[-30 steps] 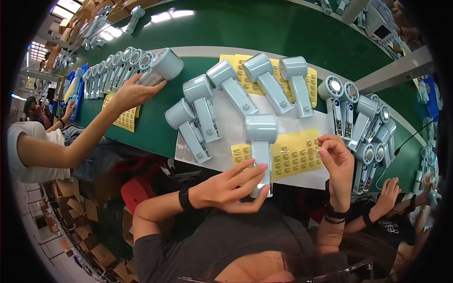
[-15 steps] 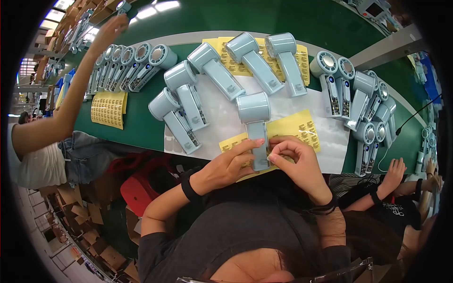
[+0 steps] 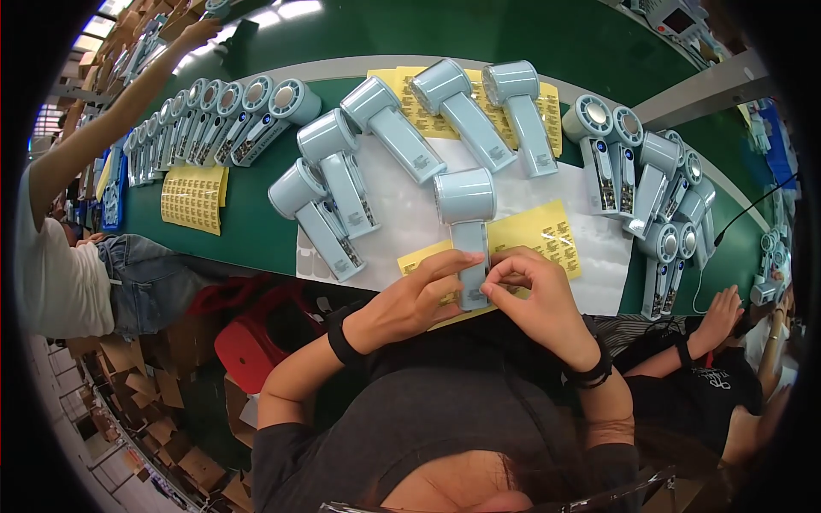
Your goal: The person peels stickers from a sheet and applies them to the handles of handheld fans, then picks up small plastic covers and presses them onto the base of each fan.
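The light-blue fan (image 3: 466, 205) between your hands lies on the near part of the white sheet (image 3: 402, 214), its round head away from you and its handle toward your body. Beneath it is a yellow label sheet (image 3: 543, 244), its middle hidden by the handle and your fingers. Your left hand (image 3: 416, 293) has a finger laid across the handle, but the thumb is out of sight, so how far that hand wraps round cannot be told. Your right hand (image 3: 539, 295) has thumb and forefinger pressed together at the handle's right edge; anything pinched there is too small to make out.

Two more fans (image 3: 323, 239) lie at the white sheet's left side. Three others (image 3: 466, 120) lie at its far side, partly covering yellow sheets (image 3: 402, 85).

Right of the white sheet, the cluster of fans (image 3: 658, 154) overlaps too much for a sure count; past it, a co-worker's hand (image 3: 723, 316) shows, the body cut off by the dark rim. Left of the white sheet, a row of fans (image 3: 256, 124) recedes, the farther ones half hidden. Beyond that row, another co-worker's outstretched hand (image 3: 201, 32) is too small to read.
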The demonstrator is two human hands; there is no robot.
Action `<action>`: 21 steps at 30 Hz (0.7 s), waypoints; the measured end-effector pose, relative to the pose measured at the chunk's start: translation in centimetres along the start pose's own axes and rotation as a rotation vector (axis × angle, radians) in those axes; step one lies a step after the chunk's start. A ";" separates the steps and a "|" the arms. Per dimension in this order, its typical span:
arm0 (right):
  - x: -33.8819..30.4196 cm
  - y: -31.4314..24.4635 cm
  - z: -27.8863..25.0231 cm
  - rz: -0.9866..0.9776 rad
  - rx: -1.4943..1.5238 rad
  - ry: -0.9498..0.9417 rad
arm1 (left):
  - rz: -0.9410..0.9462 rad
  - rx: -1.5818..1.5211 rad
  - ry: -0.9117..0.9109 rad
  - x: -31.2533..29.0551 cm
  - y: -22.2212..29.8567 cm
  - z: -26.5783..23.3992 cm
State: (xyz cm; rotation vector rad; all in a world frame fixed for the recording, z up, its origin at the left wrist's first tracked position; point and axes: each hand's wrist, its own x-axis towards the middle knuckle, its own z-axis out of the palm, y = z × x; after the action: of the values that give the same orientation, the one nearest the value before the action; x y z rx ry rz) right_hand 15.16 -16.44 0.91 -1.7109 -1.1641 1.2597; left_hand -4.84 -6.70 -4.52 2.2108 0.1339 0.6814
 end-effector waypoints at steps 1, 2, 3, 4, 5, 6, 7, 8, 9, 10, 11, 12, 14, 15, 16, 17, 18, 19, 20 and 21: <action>0.0 0.1 0.1 -0.011 -0.031 0.008 | 0.002 0.009 -0.006 0.0 0.0 0.0; 0.0 0.1 0.2 -0.011 -0.031 0.008 | 0.002 0.009 -0.006 -0.2 0.0 0.0; 0.0 0.0 0.3 -0.017 -0.039 0.027 | -0.002 -0.008 0.006 -0.4 -0.2 0.1; 0.0 0.0 0.4 -0.023 -0.046 0.048 | -0.005 -0.026 0.017 -0.5 -0.3 0.2; 0.1 0.0 0.6 -0.029 -0.052 0.069 | -0.008 -0.044 0.028 -0.5 -0.4 0.2; 0.0 0.0 0.8 -0.028 -0.052 0.072 | -0.006 -0.046 0.026 -0.3 -0.4 -0.1; -0.2 0.0 1.0 -0.072 -0.105 0.117 | 0.023 0.012 -0.037 0.2 -0.1 -0.7; -0.5 0.1 1.2 -0.116 -0.158 0.164 | 0.055 0.069 -0.100 0.8 0.1 -1.2; -0.8 0.3 1.2 -0.159 -0.212 0.214 | 0.089 0.127 -0.164 1.2 0.1 -1.6; -0.8 0.6 1.4 -0.158 -0.211 0.227 | 0.100 0.125 -0.171 1.2 0.0 -1.8; -0.8 1.1 1.6 -0.116 -0.121 0.276 | 0.114 0.185 -0.159 1.0 -0.1 -1.8; -0.8 1.5 1.7 -0.076 -0.030 0.326 | 0.130 0.245 -0.148 0.8 -0.2 -1.7; -0.8 1.7 1.2 -0.036 0.063 0.389 | 0.158 0.301 -0.141 0.5 -0.2 -1.6; -0.7 1.7 0.2 -0.072 0.034 0.465 | 0.149 0.302 -0.146 0.5 -0.2 -1.5; -0.6 1.7 -1.0 -0.110 0.005 0.536 | 0.138 0.307 -0.148 0.5 -0.1 -1.5; -0.4 1.7 -2.3 -0.148 -0.025 0.606 | 0.125 0.313 -0.148 0.4 -0.1 -1.4; -0.2 1.4 -3.6 -0.153 -0.024 0.615 | 0.135 0.315 -0.151 0.4 -0.1 -1.3; 0.1 0.8 -5.1 -0.199 -0.135 0.637 | 0.126 0.320 -0.144 0.4 0.1 -1.3; 0.2 0.4 -6.3 -0.240 -0.251 0.663 | 0.121 0.319 -0.138 0.4 0.1 -1.2; 0.5 0.0 -7.3 -0.243 -0.253 0.670 | 0.115 0.317 -0.130 0.4 0.1 -1.1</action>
State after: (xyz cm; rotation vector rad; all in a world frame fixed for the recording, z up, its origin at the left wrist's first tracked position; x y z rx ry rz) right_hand 22.20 -16.21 2.75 -1.8876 -1.0916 0.3431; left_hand -5.12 -5.88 -3.69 2.5768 0.0513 0.6085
